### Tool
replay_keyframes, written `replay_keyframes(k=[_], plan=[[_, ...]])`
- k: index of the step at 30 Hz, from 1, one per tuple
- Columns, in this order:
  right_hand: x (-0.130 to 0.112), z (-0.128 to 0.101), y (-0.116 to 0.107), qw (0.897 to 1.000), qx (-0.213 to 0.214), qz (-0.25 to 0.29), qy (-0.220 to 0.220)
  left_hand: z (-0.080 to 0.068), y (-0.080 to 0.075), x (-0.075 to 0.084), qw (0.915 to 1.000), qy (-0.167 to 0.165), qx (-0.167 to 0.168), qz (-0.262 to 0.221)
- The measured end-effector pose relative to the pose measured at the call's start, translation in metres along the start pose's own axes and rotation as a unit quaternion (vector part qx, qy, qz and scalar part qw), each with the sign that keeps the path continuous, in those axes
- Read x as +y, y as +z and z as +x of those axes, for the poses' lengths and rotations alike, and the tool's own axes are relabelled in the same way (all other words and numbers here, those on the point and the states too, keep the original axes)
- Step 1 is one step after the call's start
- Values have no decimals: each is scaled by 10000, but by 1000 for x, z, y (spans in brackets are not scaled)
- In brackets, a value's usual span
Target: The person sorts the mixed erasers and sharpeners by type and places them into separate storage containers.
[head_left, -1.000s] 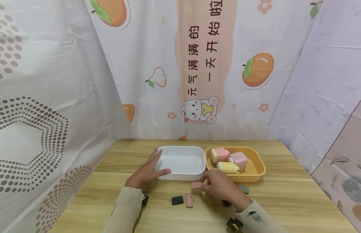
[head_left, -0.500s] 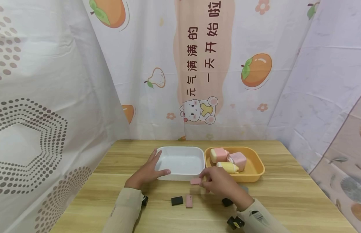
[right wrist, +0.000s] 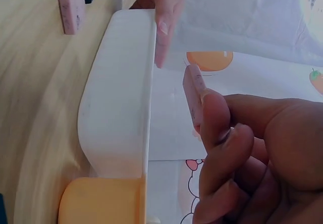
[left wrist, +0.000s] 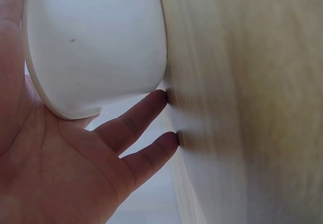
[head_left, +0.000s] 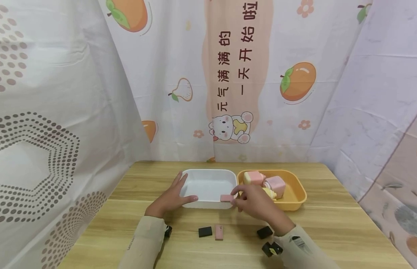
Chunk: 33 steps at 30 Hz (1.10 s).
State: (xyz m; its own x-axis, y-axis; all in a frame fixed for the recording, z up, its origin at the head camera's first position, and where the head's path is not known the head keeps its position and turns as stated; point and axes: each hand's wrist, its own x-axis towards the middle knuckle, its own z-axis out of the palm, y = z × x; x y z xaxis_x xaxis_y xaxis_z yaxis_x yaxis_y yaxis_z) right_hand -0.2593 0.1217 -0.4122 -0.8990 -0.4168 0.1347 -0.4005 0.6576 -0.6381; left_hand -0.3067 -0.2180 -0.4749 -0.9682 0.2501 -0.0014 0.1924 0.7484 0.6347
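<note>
the right hand (head_left: 253, 203) pinches a small pink block (head_left: 226, 198) between thumb and fingertips and holds it at the near right rim of the white tray (head_left: 208, 174), just above the rim's edge; the right wrist view shows the block (right wrist: 194, 97) lifted off the wood, level with the tray's lip (right wrist: 132, 82), with the thumb (right wrist: 214, 114) pressed flat against its side. the left hand (head_left: 170, 197) lies open against the tray's near left corner, fingers straight along the left wall and the thumb stretched across the front wall; in the left wrist view the palm (left wrist: 60, 158) cups the tray's rounded corner (left wrist: 96, 42) and two fingertips touch the wooden table (left wrist: 242, 103). the inside of the white tray shows nothing in it but its bare bottom. touching its right side sits an orange tray (head_left: 296, 201), which holds three small toy bottles: a pink and cream one (head_left: 253, 177) at the back left, a pink one (head_left: 275, 185) beside it, and a yellow one (head_left: 270, 192) partly hidden behind the right hand. on the table in front of the trays lie a black block (head_left: 205, 231) and a second pink block (head_left: 219, 232) side by side, with another black block (head_left: 264, 232) further right, near the right forearm.
</note>
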Motion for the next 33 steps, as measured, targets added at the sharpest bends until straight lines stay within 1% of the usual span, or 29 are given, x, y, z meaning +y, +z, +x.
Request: replay_keyframes(k=[3,7,10,14,20,27,33], plan=[[0,5,0,9999,30,152,41,0,0,0,10000,-40,-7,7],[-2,12,0,9993,-1,282,254,0,0,-1,9999,-119,10,23],[-1,17,1,9987,23,230,447,1,0,-2,9999,-157,-15,63],[-1,21,2,9982,77,138,574,0,1,-2,9999,-124,-35,56],[-1,26,4,9980,53,86,622,0,1,0,9999,-122,-44,20],[-5,32,7,9981,-55,131,603,-1,1,-1,9999,-88,-60,30],[-5,39,9,9977,18,109,672,0,1,-2,10000,-74,-47,21]])
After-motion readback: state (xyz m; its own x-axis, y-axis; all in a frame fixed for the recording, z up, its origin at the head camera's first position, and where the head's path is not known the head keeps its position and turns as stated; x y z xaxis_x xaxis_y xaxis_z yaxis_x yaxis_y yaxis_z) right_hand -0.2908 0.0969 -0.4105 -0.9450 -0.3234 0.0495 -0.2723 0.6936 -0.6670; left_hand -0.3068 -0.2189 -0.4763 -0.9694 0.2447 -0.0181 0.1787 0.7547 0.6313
